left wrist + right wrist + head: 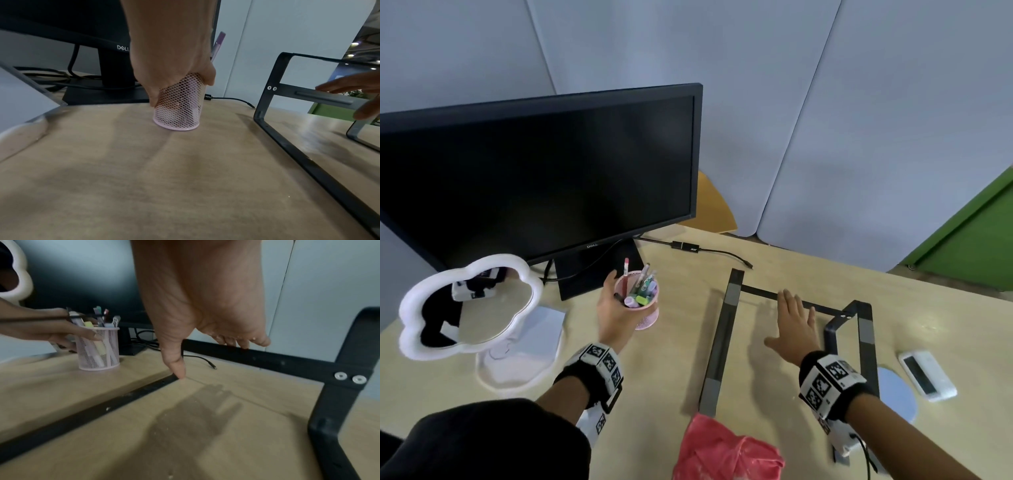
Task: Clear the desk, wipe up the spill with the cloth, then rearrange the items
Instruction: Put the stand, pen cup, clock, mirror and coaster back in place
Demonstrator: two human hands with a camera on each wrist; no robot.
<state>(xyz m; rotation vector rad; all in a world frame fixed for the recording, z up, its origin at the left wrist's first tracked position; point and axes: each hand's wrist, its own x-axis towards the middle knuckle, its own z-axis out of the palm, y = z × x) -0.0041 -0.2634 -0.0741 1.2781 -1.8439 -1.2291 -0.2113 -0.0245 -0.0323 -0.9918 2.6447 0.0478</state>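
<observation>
My left hand (616, 308) grips a pink mesh pen cup (645, 310) full of pens and highlighters, standing on the desk in front of the monitor base. In the left wrist view the fingers wrap the pen cup (177, 104) near its rim. My right hand (792, 325) hovers flat, fingers spread, over the black metal stand frame (722, 339); its fingertips (242, 342) reach the stand's rear crossbar (287, 361). A crumpled red cloth (726, 448) lies at the desk's near edge.
A black Dell monitor (534, 178) stands at the back left with cables and an adapter (685, 246). A white cloud-shaped mirror (469, 305) and a grey notepad (537, 332) sit left. A white remote (926, 375) and a blue round coaster (897, 392) lie right.
</observation>
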